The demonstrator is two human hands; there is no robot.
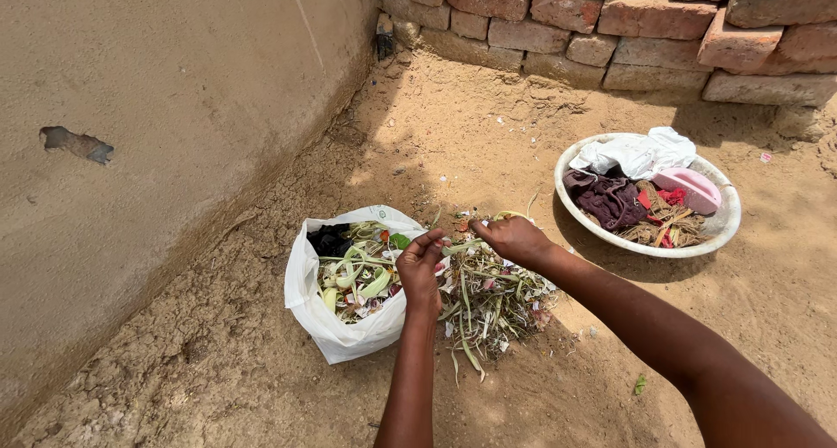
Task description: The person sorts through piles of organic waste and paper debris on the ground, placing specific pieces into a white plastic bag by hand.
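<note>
Step, by look of it: sorting scraps [493, 295], heaped on ground right of bag [336, 330]. Left hand [420, 265] and right hand [514, 237] each pinch ends of green strip [460, 247] above heap. Next calls for short carry left over bag's open mouth. Basin [728, 226] well apart.

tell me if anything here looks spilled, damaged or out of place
A heap of plant scraps and paper bits lies loose on the dirt beside the white bag, under the left hand and right hand. The plastered wall has a chipped patch.
</note>
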